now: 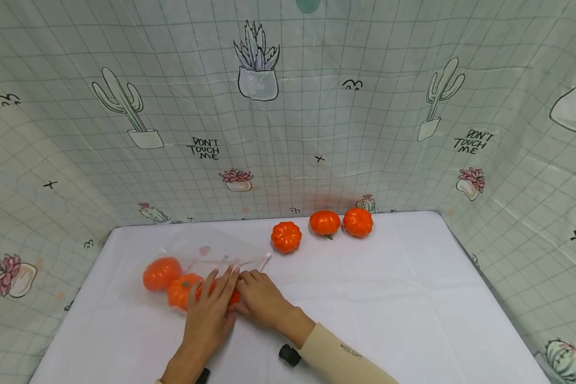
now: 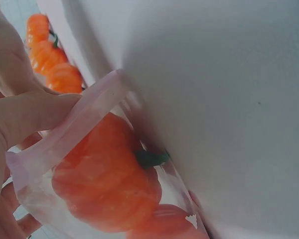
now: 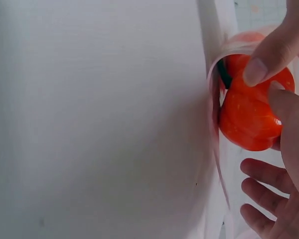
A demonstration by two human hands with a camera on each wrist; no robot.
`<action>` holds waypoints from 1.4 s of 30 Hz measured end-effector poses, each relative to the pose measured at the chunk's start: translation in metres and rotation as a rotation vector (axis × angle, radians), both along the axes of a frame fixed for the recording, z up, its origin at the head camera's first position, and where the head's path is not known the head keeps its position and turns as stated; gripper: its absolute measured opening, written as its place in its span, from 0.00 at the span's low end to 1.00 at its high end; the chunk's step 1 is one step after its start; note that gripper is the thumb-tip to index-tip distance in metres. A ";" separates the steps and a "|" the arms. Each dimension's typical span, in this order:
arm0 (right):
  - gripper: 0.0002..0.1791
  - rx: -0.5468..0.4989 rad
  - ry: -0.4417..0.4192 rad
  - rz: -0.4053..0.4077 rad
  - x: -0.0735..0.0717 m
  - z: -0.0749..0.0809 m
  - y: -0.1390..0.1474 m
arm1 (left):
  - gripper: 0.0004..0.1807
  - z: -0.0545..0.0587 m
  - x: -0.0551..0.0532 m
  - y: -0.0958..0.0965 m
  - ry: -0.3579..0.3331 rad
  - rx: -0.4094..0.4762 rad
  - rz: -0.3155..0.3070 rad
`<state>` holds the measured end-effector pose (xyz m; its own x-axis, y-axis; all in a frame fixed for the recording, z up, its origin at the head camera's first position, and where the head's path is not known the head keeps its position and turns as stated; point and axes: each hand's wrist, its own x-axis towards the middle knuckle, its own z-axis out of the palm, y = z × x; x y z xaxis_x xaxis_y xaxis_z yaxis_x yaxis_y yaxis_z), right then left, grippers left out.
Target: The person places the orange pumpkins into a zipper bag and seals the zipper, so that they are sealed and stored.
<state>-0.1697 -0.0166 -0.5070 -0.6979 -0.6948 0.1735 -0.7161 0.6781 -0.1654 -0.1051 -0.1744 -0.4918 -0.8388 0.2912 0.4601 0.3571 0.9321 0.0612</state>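
Observation:
A clear zip bag (image 1: 242,260) with a pinkish rim (image 2: 92,112) lies on the left of the table. Inside it, a small orange pumpkin (image 1: 161,273) and another pumpkin (image 1: 180,292) show through the film. My left hand (image 1: 208,312) lies over the bag's mouth end, its thumb gripping the rim. Between both hands sits a shiny pumpkin with a green stem (image 3: 251,117), at the bag's mouth. My right hand (image 1: 263,300) holds this pumpkin from the right; its lower fingers (image 3: 264,172) stand apart from it.
Behind the bag's right end stands a loose pumpkin (image 1: 286,237). Farther right, near the table's back edge, are a second pumpkin (image 1: 325,222) and a third pumpkin (image 1: 358,222). A printed cloth (image 1: 288,122) hangs behind and beside the white table (image 1: 389,298).

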 end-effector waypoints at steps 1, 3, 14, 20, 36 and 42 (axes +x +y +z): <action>0.31 0.012 0.018 -0.005 0.001 -0.001 0.000 | 0.58 0.000 0.000 0.000 0.000 0.003 0.000; 0.31 0.033 0.047 -0.013 0.002 -0.001 0.002 | 0.58 0.000 -0.001 0.000 -0.004 0.008 0.001; 0.35 0.003 -0.019 -0.054 0.001 0.004 0.036 | 0.60 0.004 -0.003 0.001 -0.070 0.021 0.036; 0.33 -0.077 -0.009 -0.078 -0.003 0.005 0.066 | 0.60 0.006 -0.005 0.006 -0.136 0.002 0.060; 0.33 -0.195 -0.056 -0.240 -0.021 0.007 0.140 | 0.59 0.007 -0.005 0.016 -0.181 -0.002 0.074; 0.33 -0.227 -0.005 -0.322 -0.033 0.010 0.166 | 0.58 0.009 -0.005 0.020 -0.210 -0.022 0.093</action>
<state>-0.2030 0.1492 -0.4972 -0.8751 -0.3849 0.2933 -0.4718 0.8135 -0.3402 -0.1104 -0.1543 -0.4832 -0.9391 0.2162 0.2670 0.2512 0.9623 0.1041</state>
